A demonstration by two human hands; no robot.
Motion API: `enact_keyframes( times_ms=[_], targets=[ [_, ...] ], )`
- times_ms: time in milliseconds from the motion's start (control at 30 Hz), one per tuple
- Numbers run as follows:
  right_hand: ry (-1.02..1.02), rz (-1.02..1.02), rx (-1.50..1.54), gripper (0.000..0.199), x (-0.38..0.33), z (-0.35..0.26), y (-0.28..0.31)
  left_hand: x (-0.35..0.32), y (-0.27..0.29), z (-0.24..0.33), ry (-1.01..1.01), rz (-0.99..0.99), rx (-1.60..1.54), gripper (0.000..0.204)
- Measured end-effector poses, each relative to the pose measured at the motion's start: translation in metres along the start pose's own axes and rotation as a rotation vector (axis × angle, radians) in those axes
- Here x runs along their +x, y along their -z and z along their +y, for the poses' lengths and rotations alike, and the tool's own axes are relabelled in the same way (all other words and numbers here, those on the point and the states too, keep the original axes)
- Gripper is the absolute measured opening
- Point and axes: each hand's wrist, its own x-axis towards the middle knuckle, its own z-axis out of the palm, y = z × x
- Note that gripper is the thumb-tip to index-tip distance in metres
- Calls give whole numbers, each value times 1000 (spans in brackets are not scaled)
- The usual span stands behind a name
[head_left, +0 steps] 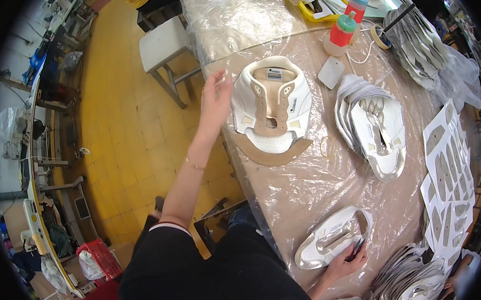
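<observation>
My left hand [217,97] is raised at the table's left edge, fingers apart and slightly bent, with nothing in it. Just to its right, a white and beige shoe upper [301,112] lies with its collar at the far end, a brown curved toe piece [273,157] at its near end. At the lower right, my right hand [351,262] is closed on a small dark tool [357,248], its exact kind partly hidden by the fingers. That hand rests against a single white shoe upper [314,245] lying on the plastic-covered table.
Stacked white uppers [373,123] lie to the right, with another stack [410,279] at the near right. Cut-out sheets [448,175] run along the right edge. Bottles [339,37] and a yellow tray [317,13] stand far back. A stool [164,44] is left of the table.
</observation>
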Motion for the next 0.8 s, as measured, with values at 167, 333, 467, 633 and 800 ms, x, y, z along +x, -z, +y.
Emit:
enact_keyframes(
  times_ms=[167, 333, 467, 633, 800],
  targets=[
    [64, -8, -71, 37, 1, 0, 1, 26, 14, -4, 380, -244, -335, 52],
    [101, 1, -96, 37, 1, 5, 1, 21, 8, 9, 600, -591, -732, 56],
    [99, -8, -106, 38, 1, 7, 0, -4, -2, 30, 311, -747, -536, 63],
    [78, -20, -72, 38, 1, 5, 1, -57, -14, 69, -47, -921, -421, 88],
    [-20, -33, -17, 36, 0, 3, 0, -87, -29, 84, -295, -1006, -126, 106]
  ],
)
